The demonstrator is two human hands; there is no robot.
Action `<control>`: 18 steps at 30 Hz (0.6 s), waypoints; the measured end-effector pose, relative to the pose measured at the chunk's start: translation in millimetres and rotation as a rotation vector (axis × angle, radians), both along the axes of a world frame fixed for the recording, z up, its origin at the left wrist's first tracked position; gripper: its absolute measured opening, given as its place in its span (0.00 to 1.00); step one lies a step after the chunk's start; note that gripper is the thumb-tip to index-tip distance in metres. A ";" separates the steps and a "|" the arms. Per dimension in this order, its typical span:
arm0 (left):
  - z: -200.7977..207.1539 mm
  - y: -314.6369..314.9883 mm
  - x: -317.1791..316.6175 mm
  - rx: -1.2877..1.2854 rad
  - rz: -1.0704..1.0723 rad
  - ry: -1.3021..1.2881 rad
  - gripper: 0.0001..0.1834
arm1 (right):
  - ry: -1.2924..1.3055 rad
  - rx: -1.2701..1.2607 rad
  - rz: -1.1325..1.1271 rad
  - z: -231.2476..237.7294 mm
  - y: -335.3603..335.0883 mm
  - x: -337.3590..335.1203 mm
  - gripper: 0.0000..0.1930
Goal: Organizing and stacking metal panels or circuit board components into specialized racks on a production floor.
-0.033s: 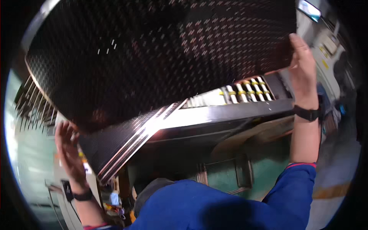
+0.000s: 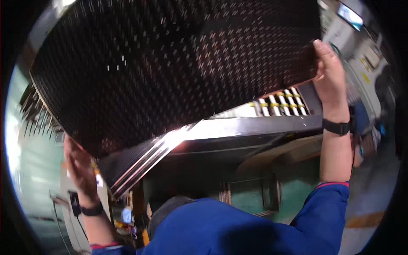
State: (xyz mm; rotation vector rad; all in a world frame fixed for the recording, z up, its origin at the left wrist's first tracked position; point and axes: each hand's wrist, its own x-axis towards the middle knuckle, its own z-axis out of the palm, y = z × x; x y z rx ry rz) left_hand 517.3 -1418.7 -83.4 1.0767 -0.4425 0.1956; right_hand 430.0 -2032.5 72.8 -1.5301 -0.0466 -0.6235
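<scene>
A large dark sheet-like panel [image 2: 170, 72], covered with rows of small light marks, is held up tilted in front of me and fills the upper view. My right hand [image 2: 331, 76] grips its lower right edge, thumb up along the side. At the lower left corner my left hand [image 2: 80, 168] holds the panel, its fingertips partly hidden by the edge. Beneath that corner lie similar dark panels with shiny edges [image 2: 138, 168], stacked or overlapping; I cannot tell which.
Behind the panel runs a metal machine edge [image 2: 238, 127] with white rollers and yellow rings [image 2: 282, 104]. A rack of thin rods [image 2: 38, 112] stands at far left. A lit screen [image 2: 350, 17] is at upper right. Small items [image 2: 127, 216] lie at lower left.
The panel's lower left corner has dropped slightly and shifted right. My left hand has closed up against that corner; my right hand has moved slightly left with the edge.
</scene>
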 end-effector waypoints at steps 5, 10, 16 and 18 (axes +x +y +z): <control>15.3 24.9 -36.3 0.150 0.245 0.179 0.26 | 0.245 0.102 0.201 -65.7 71.3 87.6 0.12; 5.2 34.9 -45.7 0.162 0.305 0.340 0.26 | 0.238 -0.164 0.261 -125.7 105.6 153.1 0.16; -17.1 41.8 -35.1 0.293 0.425 0.404 0.24 | 0.217 -0.124 0.250 -181.6 117.1 205.5 0.19; -20.8 38.7 -30.4 0.295 0.436 0.424 0.24 | 0.284 -0.061 0.279 -184.9 125.9 208.7 0.19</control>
